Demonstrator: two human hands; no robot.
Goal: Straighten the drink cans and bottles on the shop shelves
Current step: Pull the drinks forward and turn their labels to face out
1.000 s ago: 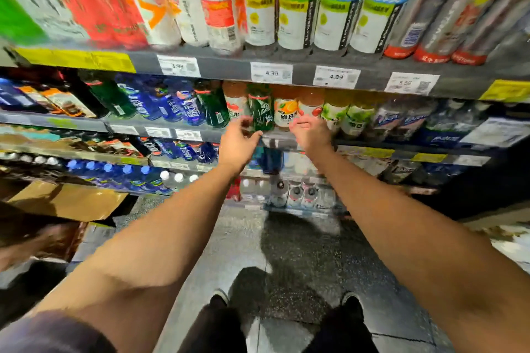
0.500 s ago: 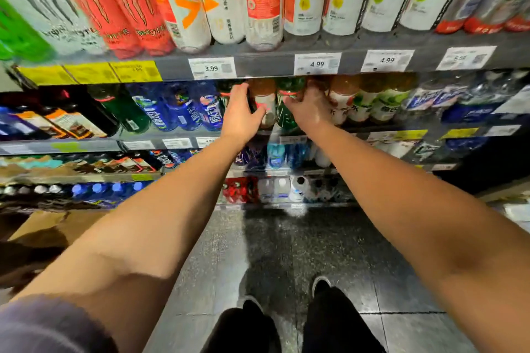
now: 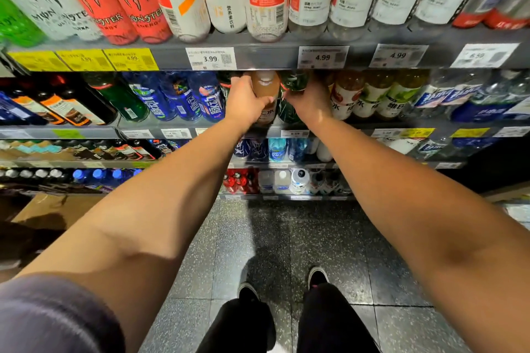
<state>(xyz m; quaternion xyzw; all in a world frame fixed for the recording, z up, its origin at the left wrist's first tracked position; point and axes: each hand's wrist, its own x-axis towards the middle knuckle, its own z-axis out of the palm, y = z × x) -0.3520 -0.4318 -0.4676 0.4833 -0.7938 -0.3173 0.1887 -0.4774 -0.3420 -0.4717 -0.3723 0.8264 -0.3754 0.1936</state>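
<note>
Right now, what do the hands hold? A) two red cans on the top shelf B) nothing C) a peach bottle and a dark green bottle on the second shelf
C: the left hand grips the peach bottle, the right hand the dark green bottle.

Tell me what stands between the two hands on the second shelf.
In the head view, a peach-coloured bottle stands between the left hand and the right hand; the left hand grips it. The right hand holds a green bottle beside it.
</note>
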